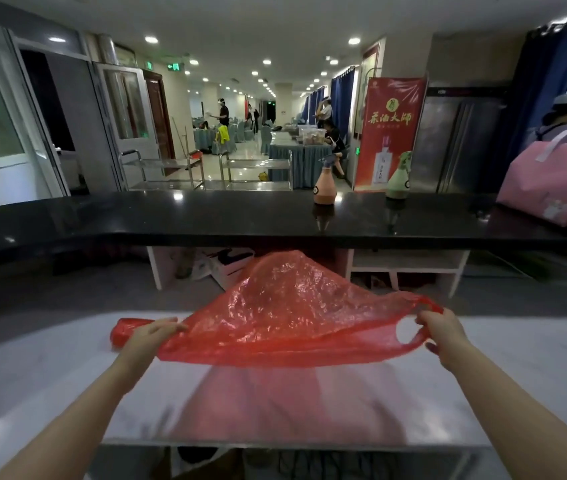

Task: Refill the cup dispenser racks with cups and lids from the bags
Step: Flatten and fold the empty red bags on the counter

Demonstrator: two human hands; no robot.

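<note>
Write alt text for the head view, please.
Both hands hold a translucent red plastic bag stretched above a pale counter: left hand grips one end, right hand the handle end. Behind, two spray bottles stand on a black counter.

I count: two hands, left [152, 336] and right [439, 329]. One red bag [292, 317]. One red roll [126, 332]. Two spray bottles [324, 187] [398, 181]. One pink bag [552, 181]. One banner [391, 133]. Two carts [164, 171] [258, 171].
</note>
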